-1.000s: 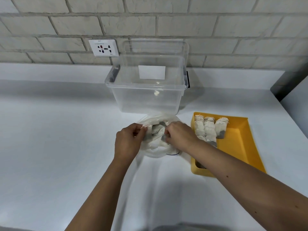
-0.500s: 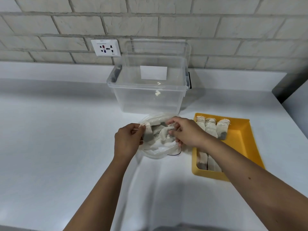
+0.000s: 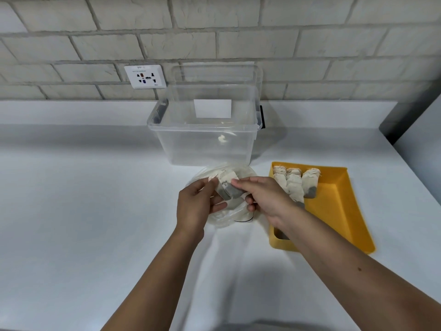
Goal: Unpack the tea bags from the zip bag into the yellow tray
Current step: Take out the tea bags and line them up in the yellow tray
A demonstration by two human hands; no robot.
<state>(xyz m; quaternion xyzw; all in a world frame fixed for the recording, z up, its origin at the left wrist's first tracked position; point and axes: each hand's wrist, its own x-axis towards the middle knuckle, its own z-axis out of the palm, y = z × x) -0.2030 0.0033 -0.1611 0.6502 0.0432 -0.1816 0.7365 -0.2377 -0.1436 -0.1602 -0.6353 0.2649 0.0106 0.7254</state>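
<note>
A clear zip bag (image 3: 229,215) lies on the white counter in front of me, its mouth held open by my left hand (image 3: 196,206). My right hand (image 3: 265,199) pinches a tea bag (image 3: 229,185), pale with a dark lower end, lifted above the zip bag's opening. To the right stands the yellow tray (image 3: 338,211). Three tea bags (image 3: 296,182) lie side by side at its far end, and another shows partly at its near left corner under my right forearm.
A clear plastic storage box (image 3: 205,137) stands open against the brick wall, just behind the zip bag, with a small white scrap inside. A wall socket (image 3: 145,76) sits to its left. A grey vertical surface borders the counter at far right.
My right hand has drawn a tea bag up out of the zip bag; a second ago both hands were low at the bag's mouth. The left hand stays on the bag's edge.
</note>
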